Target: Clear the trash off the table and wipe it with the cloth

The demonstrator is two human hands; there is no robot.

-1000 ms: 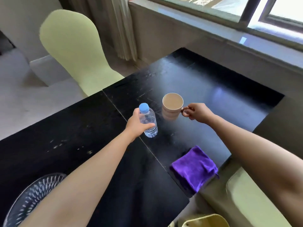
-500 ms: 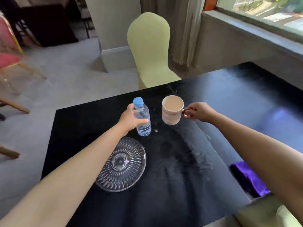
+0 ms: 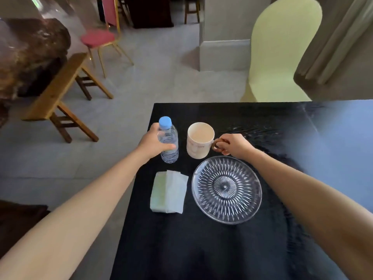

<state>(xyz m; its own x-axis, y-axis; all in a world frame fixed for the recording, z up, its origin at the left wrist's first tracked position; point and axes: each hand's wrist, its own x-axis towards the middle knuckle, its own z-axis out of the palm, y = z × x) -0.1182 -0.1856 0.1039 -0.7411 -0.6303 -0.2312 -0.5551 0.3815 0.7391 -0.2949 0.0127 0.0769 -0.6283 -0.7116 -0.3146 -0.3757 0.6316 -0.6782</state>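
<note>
My left hand [image 3: 154, 143] grips a small clear water bottle [image 3: 169, 142] with a blue cap, near the left end of the black table [image 3: 201, 249]. My right hand [image 3: 235, 146] pinches the handle of a white mug [image 3: 199, 140], just right of the bottle. Whether bottle and mug rest on the table or hover just above it, I cannot tell. A pale green-white tissue pack [image 3: 168, 191] lies below the bottle. A clear cut-glass plate [image 3: 226, 188] sits beside the pack, under my right hand. The purple cloth is out of view.
The table's left edge runs close beside the bottle and tissue pack. A pale green covered chair [image 3: 282, 51] stands behind the table. A wooden bench [image 3: 58, 93] and a pink chair [image 3: 99, 39] stand on the grey floor at left.
Both hands carried the bottle and mug leftward along the table to its left end. My view swung left; the purple cloth left the frame and the tissue pack and plate came fully into sight.
</note>
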